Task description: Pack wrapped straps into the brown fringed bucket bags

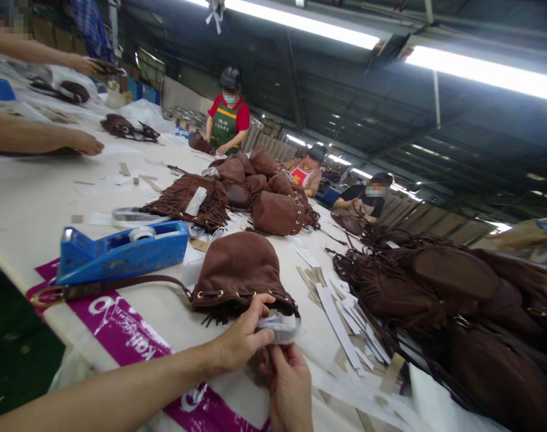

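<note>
Head view, lower centre: the left hand (242,341) pinches translucent plastic wrapping (280,327), and the right hand (289,378) has its fingers closed just below! Mid-frame, the brown suede drawstring bag with gold eyelets (240,267) lies just above them, the scuffed blue tape dispenser (120,255) to its left.

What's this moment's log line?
left hand: touching plastic wrap | right hand: touching same wrap | brown bag: on table | blue tape dispenser: beside bag
</note>
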Tool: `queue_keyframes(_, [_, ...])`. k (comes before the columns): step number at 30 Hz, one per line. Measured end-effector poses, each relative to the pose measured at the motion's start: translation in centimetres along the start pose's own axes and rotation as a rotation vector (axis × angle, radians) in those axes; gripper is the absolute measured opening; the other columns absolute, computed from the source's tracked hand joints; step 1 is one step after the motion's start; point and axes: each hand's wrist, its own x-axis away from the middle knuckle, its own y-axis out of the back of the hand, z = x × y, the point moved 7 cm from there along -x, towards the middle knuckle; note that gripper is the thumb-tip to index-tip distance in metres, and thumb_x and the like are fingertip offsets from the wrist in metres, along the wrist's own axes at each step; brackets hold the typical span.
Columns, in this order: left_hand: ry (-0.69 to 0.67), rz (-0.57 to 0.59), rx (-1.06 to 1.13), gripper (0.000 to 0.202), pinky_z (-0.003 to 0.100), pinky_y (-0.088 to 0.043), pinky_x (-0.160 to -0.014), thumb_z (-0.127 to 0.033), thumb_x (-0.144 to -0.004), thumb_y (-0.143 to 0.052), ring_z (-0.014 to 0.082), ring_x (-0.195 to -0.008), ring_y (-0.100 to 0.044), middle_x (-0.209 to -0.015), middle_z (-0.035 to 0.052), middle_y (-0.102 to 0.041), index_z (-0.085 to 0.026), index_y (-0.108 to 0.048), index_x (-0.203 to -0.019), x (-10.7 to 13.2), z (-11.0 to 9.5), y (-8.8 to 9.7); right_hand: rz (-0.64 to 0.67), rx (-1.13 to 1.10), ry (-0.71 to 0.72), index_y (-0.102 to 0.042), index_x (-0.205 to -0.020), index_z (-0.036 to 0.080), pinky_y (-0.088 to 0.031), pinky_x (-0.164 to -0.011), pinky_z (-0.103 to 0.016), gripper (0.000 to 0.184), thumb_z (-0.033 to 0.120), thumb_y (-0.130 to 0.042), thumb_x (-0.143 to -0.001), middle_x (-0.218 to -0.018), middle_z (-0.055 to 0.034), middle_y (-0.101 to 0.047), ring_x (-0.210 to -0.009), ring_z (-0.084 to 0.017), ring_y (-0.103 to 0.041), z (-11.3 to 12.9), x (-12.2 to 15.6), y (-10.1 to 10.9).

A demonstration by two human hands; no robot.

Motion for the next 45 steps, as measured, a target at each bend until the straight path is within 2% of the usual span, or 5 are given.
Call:
queue_keyframes(13, [-0.019,-0.038,-0.01,0.052,0.031,-0.04,-0.083,-0.013,-0.076,-0.05,0.0155,-0.087,-0.048,-0.094,0.0003,-0.049,-0.022,-0.036,-0.125,-0.5,-0.1,0.8,0.209,0.0,0.204,-0.066,-0.106,0.023,-0.05,-0.092,-0.041,0.054,0.031,-0.088,-0.057,-0.114,-0.0087,-0.066,-0.108,-0.028,-0.062,1.2,1.8,2.8])
queue_keyframes(22, [-0.035,0.064,0.012,0.051,0.028,-0.037,-0.076,-0.014,-0.073,-0.05,0.0139,-0.08,-0.047,-0.087,-0.0013,-0.05,-0.019,-0.038,-0.122,-0.5,-0.2,0.2,0.173,1.104,0.997,-0.076,-0.082,0.029,-0.041,-0.088,-0.041,0.012,0.034,-0.065,-0.081,-0.102,-0.0089,-0.068,-0.097,-0.028,-0.058,7.8,1.4,0.4])
queue_keyframes(27, [-0.11,0.133,-0.114,0.05,0.027,-0.038,-0.077,-0.017,-0.075,-0.052,0.0149,-0.082,-0.051,-0.089,-0.0016,-0.053,-0.02,-0.041,-0.124,-0.5,-0.6,0.5,0.561,1.045,0.732,-0.073,-0.079,0.027,-0.044,-0.092,-0.037,0.015,0.025,-0.059,-0.085,-0.116,-0.0064,-0.068,-0.108,-0.026,-0.06,8.3,0.1,-1.6])
queue_keyframes(32, [-0.144,0.167,-0.341,0.054,0.032,-0.036,-0.091,-0.012,-0.074,-0.053,0.0203,-0.102,-0.052,-0.103,0.002,-0.06,-0.021,-0.044,-0.127,-0.1,-1.4,0.5,0.6,1.044,0.638,-0.075,-0.073,0.025,-0.049,-0.079,-0.03,0.012,0.023,-0.066,-0.081,-0.096,-0.0064,-0.071,-0.089,-0.023,-0.065,7.8,0.0,-1.6])
queue_keyframes(45, [-0.154,0.126,-0.947,0.014,0.037,-0.032,-0.08,-0.022,-0.091,-0.052,0.0216,-0.095,-0.046,-0.095,0.0028,-0.065,-0.02,-0.063,-0.083,1.2,-2.5,-0.6,0.566,1.134,1.125,-0.07,-0.09,0.024,-0.054,-0.085,-0.033,0.021,0.015,-0.052,-0.09,-0.1,-0.0057,-0.07,-0.096,-0.021,-0.064,5.8,2.7,-0.5])
